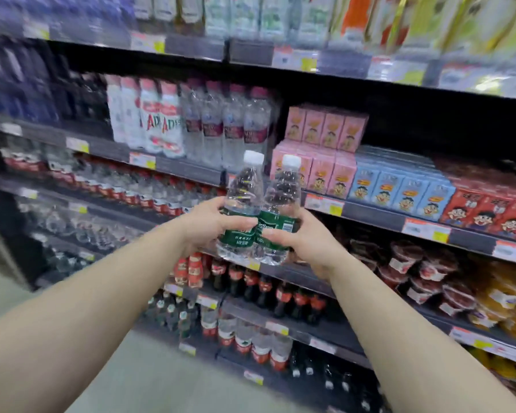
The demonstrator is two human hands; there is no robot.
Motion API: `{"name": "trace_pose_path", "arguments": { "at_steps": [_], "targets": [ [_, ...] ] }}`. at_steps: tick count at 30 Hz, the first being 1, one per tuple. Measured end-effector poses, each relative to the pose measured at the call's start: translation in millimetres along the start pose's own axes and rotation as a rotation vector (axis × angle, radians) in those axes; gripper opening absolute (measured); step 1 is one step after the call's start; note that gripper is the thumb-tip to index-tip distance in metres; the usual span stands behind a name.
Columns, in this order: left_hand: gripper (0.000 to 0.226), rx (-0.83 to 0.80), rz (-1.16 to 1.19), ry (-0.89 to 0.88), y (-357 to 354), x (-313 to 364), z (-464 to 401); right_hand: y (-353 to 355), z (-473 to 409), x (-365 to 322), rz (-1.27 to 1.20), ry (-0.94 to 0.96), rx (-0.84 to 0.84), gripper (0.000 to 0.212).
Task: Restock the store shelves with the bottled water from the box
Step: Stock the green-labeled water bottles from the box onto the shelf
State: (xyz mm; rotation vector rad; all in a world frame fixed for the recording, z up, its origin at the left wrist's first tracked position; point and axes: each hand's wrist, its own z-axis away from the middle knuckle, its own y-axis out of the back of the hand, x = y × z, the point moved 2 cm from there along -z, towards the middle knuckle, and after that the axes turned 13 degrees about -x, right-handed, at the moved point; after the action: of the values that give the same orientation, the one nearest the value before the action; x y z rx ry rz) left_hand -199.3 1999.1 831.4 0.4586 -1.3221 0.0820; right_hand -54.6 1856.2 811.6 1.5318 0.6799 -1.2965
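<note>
Dark store shelves [191, 174], stocked, blurred. Two water bottles [245, 210], green-labelled, upright, touching, held before the shelves: left hand [209, 225] and right hand [295, 236] wrapped round the labels (box unseen). Probably full; thin, squeezable, slick walls. Best gripped mid-body.

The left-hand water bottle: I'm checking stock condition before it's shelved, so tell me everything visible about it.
The left-hand water bottle is clear ribbed plastic, seemingly full, with a white screw cap on and a dark green label band with white print round its middle. It is held upright in the air in front of the shelves, leaning slightly. The left hand grips it round the label, thumb across the front. Its side touches the second bottle, held by the right hand. No dents or leaks show.
</note>
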Motion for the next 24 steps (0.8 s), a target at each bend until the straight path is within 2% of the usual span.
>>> {"name": "trace_pose_path", "arguments": {
  "at_steps": [3,4,5,8,11,13,17,18,21,23,24],
  "targets": [
    [0.081,0.069,-0.028,-0.056,36,19,3,-3,-25,-41,0.084,0.046,0.030,0.101],
    [0.087,0.094,-0.049,-0.059,48,23,2,-2,-34,-53,0.098,0.066,0.045,0.105],
    [0.087,0.107,-0.070,-0.071,56,30,3,0,-43,-64,0.106,0.090,0.052,0.102],
    [0.089,0.134,-0.021,-0.116,85,45,-4,5,-73,-89,0.083,0.161,0.018,0.076],
    [0.107,0.188,-0.014,-0.163,114,58,-12,7,-99,-112,0.104,0.210,0.033,0.093],
    [0.098,0.225,-0.015,-0.199,129,69,-16,9,-117,-124,0.119,0.244,0.036,0.101],
    [0.070,0.296,0.043,-0.271,159,79,-27,12,-146,-143,0.137,0.306,-0.004,0.071],
    [0.070,0.306,0.061,-0.281,164,80,-28,12,-153,-146,0.135,0.319,-0.021,0.069],
    [0.088,0.352,0.093,-0.295,187,81,-27,4,-173,-160,0.137,0.324,-0.048,0.064],
    [0.095,0.394,0.109,-0.303,204,79,-27,-2,-186,-167,0.127,0.330,-0.064,0.071],
    [0.091,0.405,0.117,-0.302,213,78,-27,-7,-194,-170,0.126,0.333,-0.071,0.073]
  ]
}}
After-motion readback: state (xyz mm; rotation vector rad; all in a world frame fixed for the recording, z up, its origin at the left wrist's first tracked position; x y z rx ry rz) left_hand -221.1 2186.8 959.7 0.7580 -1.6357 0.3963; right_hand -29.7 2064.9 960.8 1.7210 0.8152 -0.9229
